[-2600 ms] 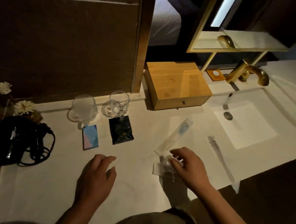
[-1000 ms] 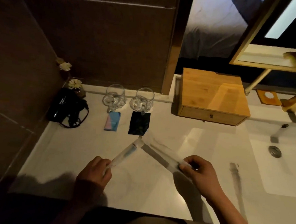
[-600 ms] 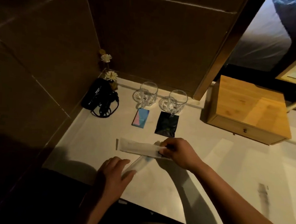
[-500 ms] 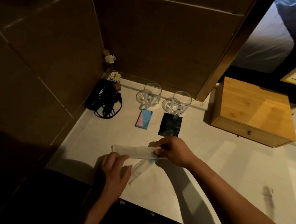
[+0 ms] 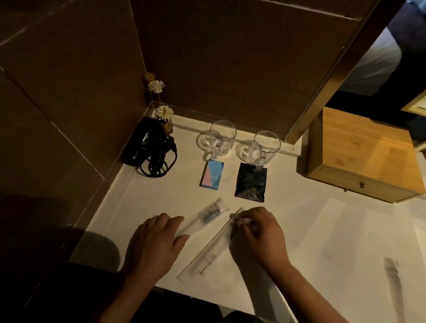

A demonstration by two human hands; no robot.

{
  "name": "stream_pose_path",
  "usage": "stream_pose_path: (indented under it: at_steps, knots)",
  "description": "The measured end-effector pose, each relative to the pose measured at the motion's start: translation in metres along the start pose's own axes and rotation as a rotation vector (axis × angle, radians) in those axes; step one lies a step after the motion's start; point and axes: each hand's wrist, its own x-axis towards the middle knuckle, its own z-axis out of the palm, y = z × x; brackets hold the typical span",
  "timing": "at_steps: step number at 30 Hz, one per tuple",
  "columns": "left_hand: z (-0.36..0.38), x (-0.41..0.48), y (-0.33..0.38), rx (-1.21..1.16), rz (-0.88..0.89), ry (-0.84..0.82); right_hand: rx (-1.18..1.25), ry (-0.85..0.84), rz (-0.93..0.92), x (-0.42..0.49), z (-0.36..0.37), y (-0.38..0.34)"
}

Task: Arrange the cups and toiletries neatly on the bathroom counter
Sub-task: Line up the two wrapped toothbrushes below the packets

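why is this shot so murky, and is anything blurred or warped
Head view: dim warm light, the left wall nearly black; both hands cast soft shadows on the white counter; the packet at far right is smeared; the wide lens bows the wall lines.

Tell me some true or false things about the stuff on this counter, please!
1. Two glass mugs stand by the back wall. True.
2. The blue and pink box lies in front of the right mug. False: it lies in front of the left one; the black sachet is by the right.
3. The left hand rests on a clear packet. True.
4. The wooden box has its drawer pulled open. False: it is shut.
5. The right hand touches the long white packet. True.
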Motion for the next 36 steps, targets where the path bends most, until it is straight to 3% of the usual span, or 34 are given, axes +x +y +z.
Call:
stream_pose_path:
  at_steps: [9, 30, 36]
  knots:
    - [-0.018, -0.007, 0.015, 0.161, 0.135, 0.045, -0.173, 0.067, 0.184, -0.014, 0.030, -0.010]
    - [0.017, -0.006, 0.034, 0.025, -0.156, -0.006, -0.028, 0.026, 0.155, -0.014, 0.021, 0.008]
    - [0.019, -0.011, 0.019, -0.065, 0.043, 0.072, -0.049, 0.075, 0.182, -0.030, 0.018, 0.009]
